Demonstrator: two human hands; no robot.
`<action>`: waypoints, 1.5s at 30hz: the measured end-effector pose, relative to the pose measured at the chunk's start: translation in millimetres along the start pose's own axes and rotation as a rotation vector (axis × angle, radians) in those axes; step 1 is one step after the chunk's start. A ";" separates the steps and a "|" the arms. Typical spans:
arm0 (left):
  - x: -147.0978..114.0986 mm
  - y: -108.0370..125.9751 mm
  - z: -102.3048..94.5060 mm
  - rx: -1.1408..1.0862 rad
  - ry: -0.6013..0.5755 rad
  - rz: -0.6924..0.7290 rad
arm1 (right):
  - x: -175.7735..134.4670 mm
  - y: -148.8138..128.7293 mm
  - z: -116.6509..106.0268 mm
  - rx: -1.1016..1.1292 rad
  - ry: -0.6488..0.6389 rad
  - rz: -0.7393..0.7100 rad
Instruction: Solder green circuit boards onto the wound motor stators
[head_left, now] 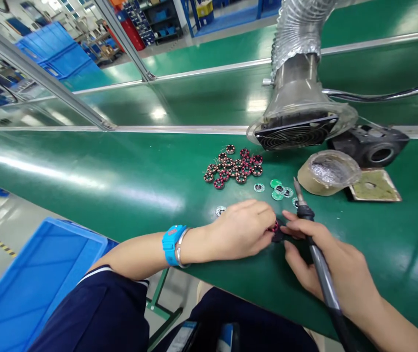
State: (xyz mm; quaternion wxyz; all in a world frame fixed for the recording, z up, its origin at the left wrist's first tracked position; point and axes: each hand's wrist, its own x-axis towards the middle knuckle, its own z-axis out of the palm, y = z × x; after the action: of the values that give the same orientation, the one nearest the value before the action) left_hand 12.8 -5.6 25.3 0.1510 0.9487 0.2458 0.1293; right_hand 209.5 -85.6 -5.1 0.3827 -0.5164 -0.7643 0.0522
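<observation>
My left hand [245, 229], wearing a blue wristband, is closed on a small red-wound coil [275, 226] just above the green bench. A dark round piece [278, 235] sits under that coil, partly hidden by my fingers. My right hand [336, 264] grips a soldering iron [321, 266], its tip [296, 185] pointing up and away from the coil. The thumb and fingertips of this hand are beside the dark piece; whether they touch it I cannot tell. Beyond my hands lie several small round circuit boards [277, 195] and a heap of copper and red coils [233, 168].
A fume hood [297, 129] on a silver duct [300, 29] hangs over the back. At the right stand a round solder pot [328, 173], a sponge tray [376, 186] and a black iron holder [372, 146]. A blue crate [43, 283] is below the bench at left.
</observation>
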 end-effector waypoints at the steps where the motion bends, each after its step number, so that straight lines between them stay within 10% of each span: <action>1: 2.2 3.6 4.4 -0.008 -0.030 0.016 | -0.6 0.2 0.5 -0.004 -0.009 0.005; 13: -5.8 -17.0 12.6 -0.303 0.049 0.030 | -3.4 3.6 5.1 -0.088 0.011 0.017; 19: -4.9 -34.7 13.7 -0.082 0.085 0.240 | -0.6 4.4 14.4 -0.036 0.007 0.005; 27: -11.6 -42.5 0.7 0.054 0.347 0.097 | 7.3 3.3 23.3 0.025 -0.070 0.041; 34: -10.7 -32.0 6.5 0.115 0.104 0.187 | 4.6 9.1 18.5 0.144 -0.093 -0.002; 40: -10.4 -36.0 7.0 0.084 0.263 0.146 | 6.0 32.0 -5.1 -0.261 0.137 0.006; 45: -10.4 -35.2 6.6 0.038 0.252 0.307 | 7.2 52.4 6.2 -0.357 0.021 -0.051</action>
State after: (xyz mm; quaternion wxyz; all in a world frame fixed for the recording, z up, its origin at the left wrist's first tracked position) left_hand -8.9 17.0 5.1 0.0794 0.9541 0.1175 0.2637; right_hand 243.6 -53.5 -30.5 0.2939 -0.5571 -0.7703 -0.0994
